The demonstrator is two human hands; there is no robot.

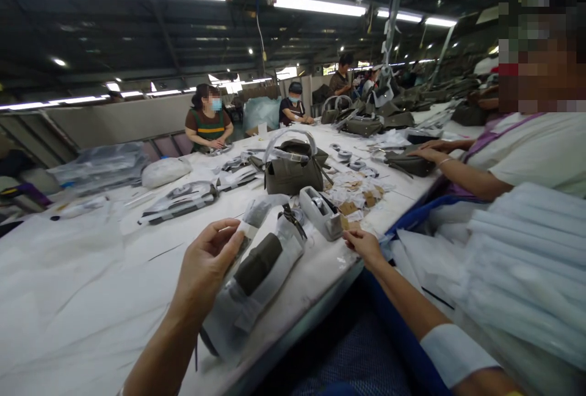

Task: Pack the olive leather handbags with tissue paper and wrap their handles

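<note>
My left hand (206,265) is closed on the upper end of a dark olive strap wrapped in clear plastic and white paper (256,271), which lies lengthwise on the white table (91,298). My right hand (364,243) rests at the table's edge, fingers curled in a pinch beside a white tape dispenser (320,210); whatever it pinches is too small to name. Small tan tape pieces (350,204) lie just beyond the dispenser.
An olive handbag (293,170) with wrapped handles stands mid-table. Wrapped straps (180,198) and bag parts lie around it. A co-worker sits close on my right, hands on a dark pouch (409,161). Stacked white sheets (526,255) fill the right. Other workers sit at the far end.
</note>
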